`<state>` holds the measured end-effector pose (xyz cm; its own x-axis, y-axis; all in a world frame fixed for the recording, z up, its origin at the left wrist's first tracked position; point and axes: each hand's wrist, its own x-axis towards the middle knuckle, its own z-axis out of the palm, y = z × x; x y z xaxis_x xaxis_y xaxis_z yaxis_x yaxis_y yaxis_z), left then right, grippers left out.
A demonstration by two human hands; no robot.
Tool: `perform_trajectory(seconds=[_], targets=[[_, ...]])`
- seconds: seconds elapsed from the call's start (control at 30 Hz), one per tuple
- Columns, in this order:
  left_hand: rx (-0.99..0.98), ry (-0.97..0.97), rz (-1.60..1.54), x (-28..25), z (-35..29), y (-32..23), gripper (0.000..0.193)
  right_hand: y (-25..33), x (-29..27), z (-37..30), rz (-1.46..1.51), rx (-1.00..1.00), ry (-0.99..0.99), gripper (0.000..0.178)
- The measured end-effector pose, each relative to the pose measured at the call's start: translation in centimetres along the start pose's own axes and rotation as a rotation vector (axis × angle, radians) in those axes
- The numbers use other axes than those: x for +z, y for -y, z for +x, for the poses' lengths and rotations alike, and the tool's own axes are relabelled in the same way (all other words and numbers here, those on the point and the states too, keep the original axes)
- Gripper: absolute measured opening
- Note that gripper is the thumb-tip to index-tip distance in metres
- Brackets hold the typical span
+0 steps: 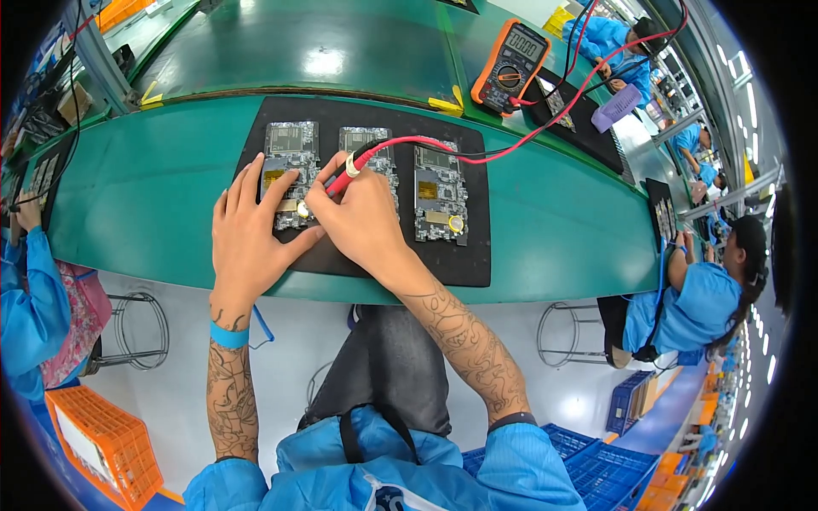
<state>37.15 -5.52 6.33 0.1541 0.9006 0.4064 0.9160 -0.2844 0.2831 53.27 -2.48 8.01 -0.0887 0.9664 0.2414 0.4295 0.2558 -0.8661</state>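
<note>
Three green-grey circuit boards lie in a row on a black mat (473, 264). My left hand (243, 238) rests open, fingers spread, over the left edge of the left circuit board (291, 138) and steadies it. Pinched in my right hand (366, 226) are multimeter probes (342, 180), a red one with a black one beside it, angled down at the left board near a round coin cell (302, 209). Their tips are hidden by my fingers. My right hand partly covers the middle circuit board (361, 139). The right circuit board (440, 192) lies untouched.
An orange multimeter (509, 70) sits beyond the mat, its red and black leads (545, 128) arching over the green bench (562, 247). A blue strap (230, 335) circles my left wrist. Co-workers sit at left and right. Blue and orange crates (106, 443) stand on the floor.
</note>
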Motion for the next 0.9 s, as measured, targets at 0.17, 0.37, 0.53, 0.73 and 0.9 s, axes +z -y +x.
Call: perform_trajectory(seconds=[0.17, 0.37, 0.53, 0.73, 0.9], targets=[[-0.008, 0.005, 0.001, -0.03, -0.03, -0.05, 0.069, -0.01, -0.06, 0.02, 0.015, -0.006, 0.008, 0.016], [-0.003, -0.001, 0.003, -0.11, -0.04, 0.06, 0.069, 0.06, 0.16, -0.17, 0.015, -0.020, -0.008, 0.016], [0.002, 0.002, 0.008, 0.02, 0.02, 0.13, 0.071, -0.01, 0.23, -0.19, 0.013, -0.048, -0.023, 0.016], [0.010, 0.003, -0.004, -0.03, -0.04, 0.00, 0.073, -0.19, 0.25, -0.28, 0.007, -0.032, -0.010, 0.015], [0.008, 0.001, -0.004, 0.04, -0.04, 0.11, 0.072, -0.33, 0.35, -0.29, -0.008, -0.047, -0.020, 0.015]])
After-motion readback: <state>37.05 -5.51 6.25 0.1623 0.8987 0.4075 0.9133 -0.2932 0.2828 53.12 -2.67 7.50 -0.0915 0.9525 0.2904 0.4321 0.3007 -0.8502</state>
